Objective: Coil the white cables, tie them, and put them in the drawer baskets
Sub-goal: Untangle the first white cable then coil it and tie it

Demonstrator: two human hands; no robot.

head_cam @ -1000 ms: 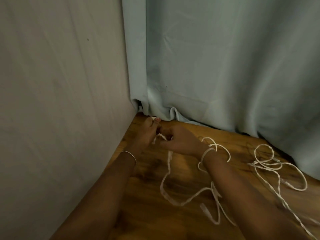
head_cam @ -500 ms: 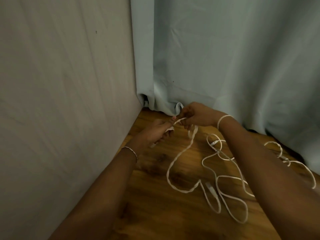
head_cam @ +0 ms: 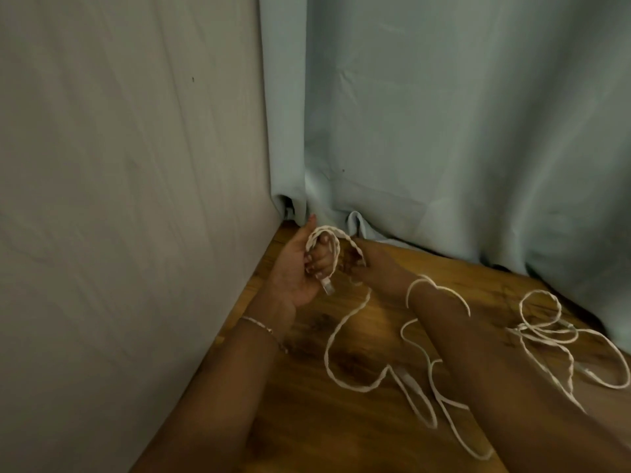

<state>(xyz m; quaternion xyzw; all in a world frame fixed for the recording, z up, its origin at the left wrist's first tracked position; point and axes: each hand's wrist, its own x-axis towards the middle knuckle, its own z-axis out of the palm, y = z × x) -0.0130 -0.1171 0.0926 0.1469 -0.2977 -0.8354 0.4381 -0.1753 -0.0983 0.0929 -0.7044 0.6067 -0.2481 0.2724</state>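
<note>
A long white cable [head_cam: 345,336] lies in loose loops on the wooden surface [head_cam: 324,431]. My left hand [head_cam: 297,271] is raised palm up near the corner and holds the cable's plug end, with one loop draped over its fingers. My right hand [head_cam: 372,264] sits just to the right and pinches the same cable where the loop comes down. A second tangle of white cable [head_cam: 560,332] lies further right, apart from both hands. A white loop circles my right wrist. No drawer basket is in view.
A grey wall [head_cam: 129,199] stands close on the left. A pale blue curtain [head_cam: 461,124] hangs at the back and its hem touches the wood. A thin bracelet [head_cam: 259,324] is on my left wrist.
My left hand has turned palm up and lifted. A first loop of cable now lies over its fingers, and my right hand has moved down beside it.
</note>
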